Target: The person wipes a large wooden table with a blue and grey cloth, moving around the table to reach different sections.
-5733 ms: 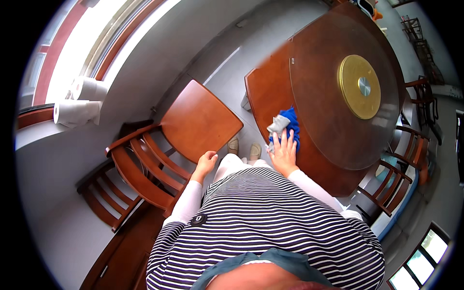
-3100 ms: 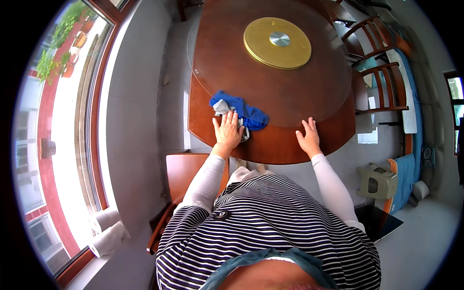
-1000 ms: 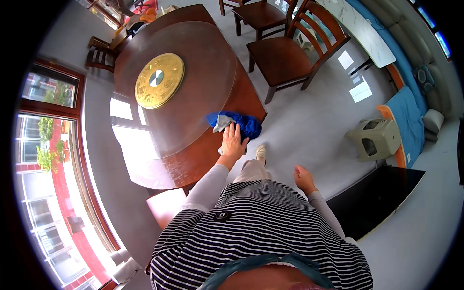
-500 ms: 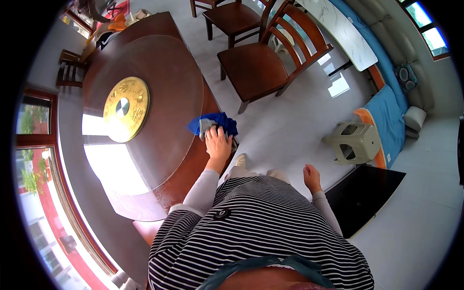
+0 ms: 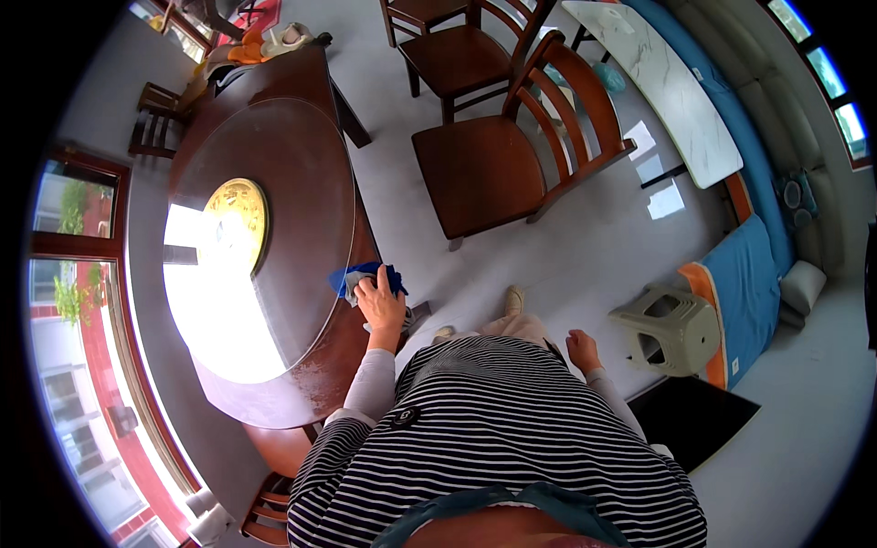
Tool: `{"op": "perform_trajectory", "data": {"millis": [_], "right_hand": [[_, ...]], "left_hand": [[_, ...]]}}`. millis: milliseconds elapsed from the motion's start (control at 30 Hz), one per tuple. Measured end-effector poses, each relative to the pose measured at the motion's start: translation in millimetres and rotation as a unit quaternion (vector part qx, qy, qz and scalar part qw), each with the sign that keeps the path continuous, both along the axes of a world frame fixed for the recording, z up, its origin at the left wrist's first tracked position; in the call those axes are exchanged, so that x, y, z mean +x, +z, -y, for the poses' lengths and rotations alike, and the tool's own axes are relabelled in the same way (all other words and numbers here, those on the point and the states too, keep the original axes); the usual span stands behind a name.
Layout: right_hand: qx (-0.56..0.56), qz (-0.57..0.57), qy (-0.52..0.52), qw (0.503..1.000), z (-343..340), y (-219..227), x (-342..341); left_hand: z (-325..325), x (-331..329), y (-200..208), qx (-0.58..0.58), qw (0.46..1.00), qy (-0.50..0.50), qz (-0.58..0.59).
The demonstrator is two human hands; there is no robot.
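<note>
Under my left hand point(image 5: 381, 306) is a blue and grey cloth point(image 5: 347, 281), bunched at the right edge of the dark wooden dining table point(image 5: 315, 402). The fingers curl over the cloth and press it against the tabletop; part of it hangs past the edge. On the table lies a round clear turntable point(image 5: 301, 183) with a golden disc point(image 5: 251, 205) at its middle, partly washed out by window glare. My right hand point(image 5: 582, 351) hangs by my right side, its fingers curled in and touching nothing nearby; whether it holds anything is hidden.
Wooden chairs point(image 5: 480, 173) stand beyond the table's right side. A beige plastic stool point(image 5: 671, 329) is at the right, beside a blue-covered sofa point(image 5: 744, 301). Near it lies a black panel point(image 5: 690, 416) on the floor. A marble-topped table point(image 5: 676, 100) stands far right.
The view has shifted as I stepped. My left hand and the cloth now sit farther along the table edge, toward the near end. The right hand stays by my side.
</note>
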State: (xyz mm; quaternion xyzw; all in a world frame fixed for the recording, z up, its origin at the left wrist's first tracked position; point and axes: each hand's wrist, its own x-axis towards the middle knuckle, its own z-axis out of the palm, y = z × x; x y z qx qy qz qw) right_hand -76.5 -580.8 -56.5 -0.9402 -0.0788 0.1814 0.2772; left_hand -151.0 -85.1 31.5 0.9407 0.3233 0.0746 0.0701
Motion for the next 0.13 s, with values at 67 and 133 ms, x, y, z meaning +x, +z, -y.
{"op": "perform_trajectory", "data": {"millis": [67, 133], "right_hand": [[0.006, 0.009, 0.037, 0.999, -2.2, 4.2, 63.9], [0.014, -0.023, 0.065, 0.998, -15.1, 18.5, 129.1]], "left_hand": [[-1.8, 10.8, -6.8, -0.011, 1.000, 0.023, 0.004], [-9.4, 14.1, -10.8, -0.034, 0.998, 0.047, -0.010]]}}
